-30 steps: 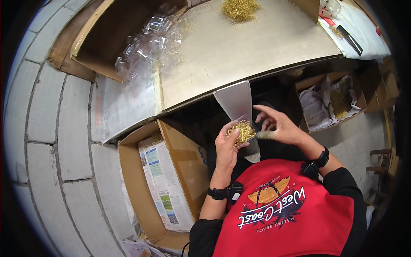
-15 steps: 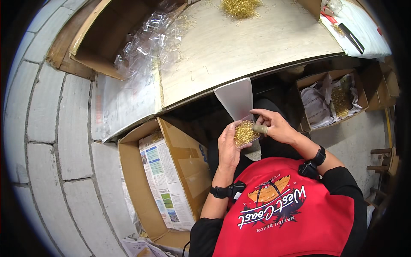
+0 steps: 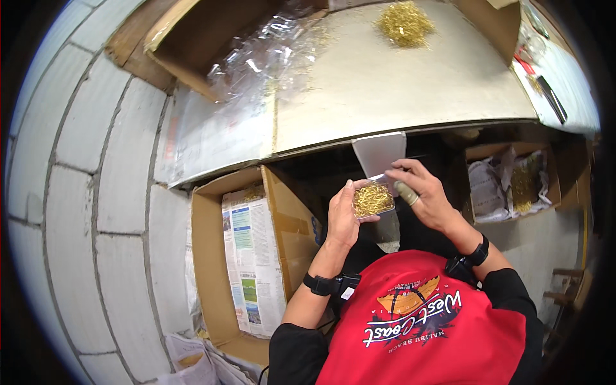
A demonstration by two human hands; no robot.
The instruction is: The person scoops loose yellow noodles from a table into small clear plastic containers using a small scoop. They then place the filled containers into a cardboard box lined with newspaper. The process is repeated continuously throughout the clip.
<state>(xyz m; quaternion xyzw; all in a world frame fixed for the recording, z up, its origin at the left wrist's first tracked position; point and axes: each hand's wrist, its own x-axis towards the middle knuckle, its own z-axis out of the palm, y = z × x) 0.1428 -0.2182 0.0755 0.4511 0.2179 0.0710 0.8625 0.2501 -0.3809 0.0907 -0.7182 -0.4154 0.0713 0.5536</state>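
My left hand [image 3: 345, 215] is wrapped round a small clear plastic box [image 3: 389, 210], held over my lap. Thin gold-coloured metal hooks or pins [image 3: 372, 198] fill the box; their exact kind is too small to tell. At the box's right rim hovers my right hand [image 3: 425, 194], with fingers bent and slightly blurred. A tan cover wraps its thumb, which stands apart from the fingertips, and nothing shows between them. Just beyond the box a pale sloping chute [image 3: 378, 153] comes down from the table edge.
Across the pale table [image 3: 359, 90] lie a gold pile [image 3: 404, 24] and many clear plastic boxes [image 3: 256, 61] by a carton. A newspaper-lined carton [image 3: 212, 256] stands at left; another carton [image 3: 478, 208] with gold pieces sits at right. A black-handled tool [image 3: 552, 99] lies far right.
The view has shifted, so the scene sits farther right and lower. My right thumb has drawn back from the gold pieces to the box's right side. My left hand still holds the box.
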